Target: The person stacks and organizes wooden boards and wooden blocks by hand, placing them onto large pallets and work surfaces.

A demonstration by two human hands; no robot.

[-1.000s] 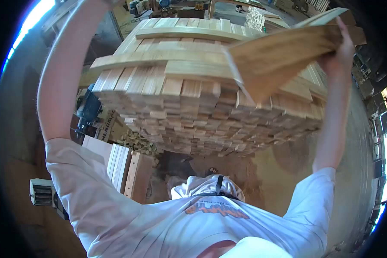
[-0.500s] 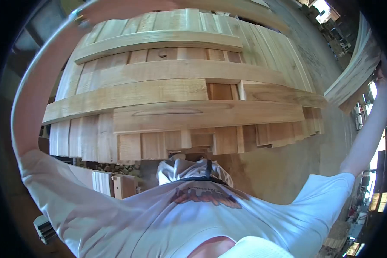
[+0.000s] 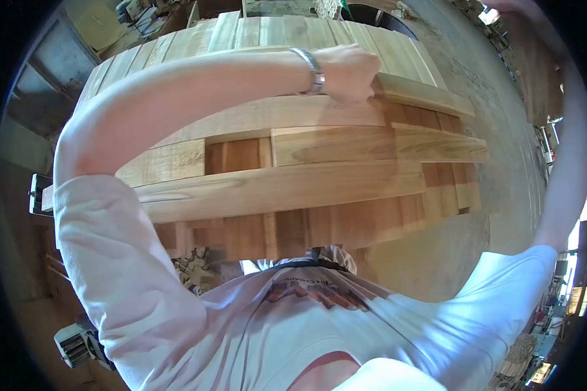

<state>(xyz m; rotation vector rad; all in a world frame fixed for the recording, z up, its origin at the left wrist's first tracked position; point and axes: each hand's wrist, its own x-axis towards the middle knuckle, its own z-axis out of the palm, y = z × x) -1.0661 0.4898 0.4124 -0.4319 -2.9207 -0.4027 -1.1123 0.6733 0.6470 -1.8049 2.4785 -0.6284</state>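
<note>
My left hand (image 3: 352,73), with a metal-banded watch (image 3: 314,70) on the wrist, is closed at a wooden board (image 3: 427,96) lying across the pile; my forearm covers the board's left part. Below it, several more boards lie crosswise, among them a short board (image 3: 336,144) and a long front board (image 3: 293,188). They rest on a layer of planks (image 3: 287,29). At the upper right my right hand (image 3: 509,5) is blurred and cut by the frame edge, its fingers hidden. A blurred brown board-like piece (image 3: 529,68) is just below that hand.
The pile's front edge is close to my waist. Bare floor (image 3: 414,264) shows at the right. Wood scraps (image 3: 199,268) lie at lower left, near a grey machine part (image 3: 75,344). A dark round tub (image 3: 378,19) stands behind the pile.
My left hand has come down from the top edge onto the pile. My right hand has risen toward the top edge. My view has shifted, and a crosswise board now reaches further right.
</note>
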